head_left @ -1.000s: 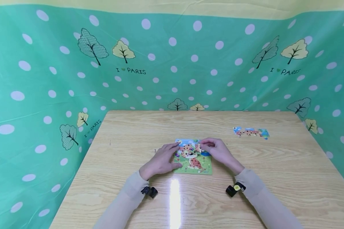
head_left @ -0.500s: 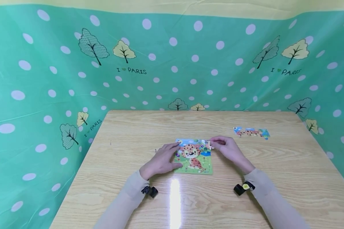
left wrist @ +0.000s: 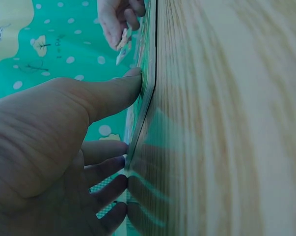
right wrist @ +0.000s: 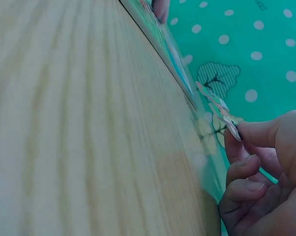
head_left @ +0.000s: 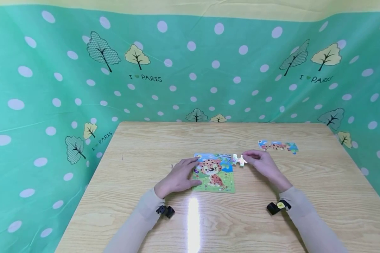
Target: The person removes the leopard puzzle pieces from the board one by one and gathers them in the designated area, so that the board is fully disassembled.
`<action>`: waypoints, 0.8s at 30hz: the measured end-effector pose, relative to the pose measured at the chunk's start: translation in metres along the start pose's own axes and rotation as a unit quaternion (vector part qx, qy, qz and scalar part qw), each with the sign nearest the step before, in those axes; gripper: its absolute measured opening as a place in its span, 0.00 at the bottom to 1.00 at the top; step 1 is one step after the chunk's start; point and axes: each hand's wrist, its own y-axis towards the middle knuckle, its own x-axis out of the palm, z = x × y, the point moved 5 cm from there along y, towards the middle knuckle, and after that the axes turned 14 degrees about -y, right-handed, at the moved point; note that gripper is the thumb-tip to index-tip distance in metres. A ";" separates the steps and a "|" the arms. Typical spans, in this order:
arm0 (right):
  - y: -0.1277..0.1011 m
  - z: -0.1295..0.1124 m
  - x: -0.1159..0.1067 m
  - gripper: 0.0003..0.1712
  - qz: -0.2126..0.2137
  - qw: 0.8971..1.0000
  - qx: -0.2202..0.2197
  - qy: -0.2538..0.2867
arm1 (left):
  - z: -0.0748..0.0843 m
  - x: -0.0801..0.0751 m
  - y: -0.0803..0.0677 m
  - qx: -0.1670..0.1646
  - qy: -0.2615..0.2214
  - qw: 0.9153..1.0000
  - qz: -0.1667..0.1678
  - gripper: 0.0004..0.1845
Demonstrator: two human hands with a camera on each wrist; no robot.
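Observation:
A square jigsaw puzzle (head_left: 209, 184) with a spotted leopard cub on green grass lies on the wooden table. My left hand (head_left: 178, 176) rests on its left side, fingers spread and thumb on the lower left; in the left wrist view the thumb (left wrist: 113, 93) presses the puzzle's face. Just right of the board, my right hand (head_left: 264, 164) pinches a puzzle piece (head_left: 239, 160) between thumb and fingers. In the right wrist view that puzzle piece (right wrist: 220, 112) is seen nearly edge-on, raised above the table, with the other fingers curled below it.
A joined strip of puzzle pieces (head_left: 277, 146) lies at the back right of the wooden table (head_left: 139, 147). A green polka-dot cloth (head_left: 190, 66) hangs behind and at both sides. Light glares on the table (head_left: 194, 225) in front of the puzzle.
My right hand has moved right, carrying the puzzle piece from over the board's upper right to beyond its right edge. The left hand has stayed in place.

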 end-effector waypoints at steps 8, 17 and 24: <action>-0.003 0.011 -0.014 0.24 0.010 1.000 0.010 -0.015 | -0.002 0.001 0.000 0.004 0.007 1.000 -0.001 0.44; -0.003 0.024 -0.027 0.25 0.010 1.000 0.020 -0.005 | -0.002 0.001 -0.001 0.005 0.004 1.000 0.002 0.44; -0.003 0.035 -0.035 0.28 0.002 0.999 0.029 -0.013 | 0.000 0.000 -0.002 0.007 0.008 1.000 0.001 0.44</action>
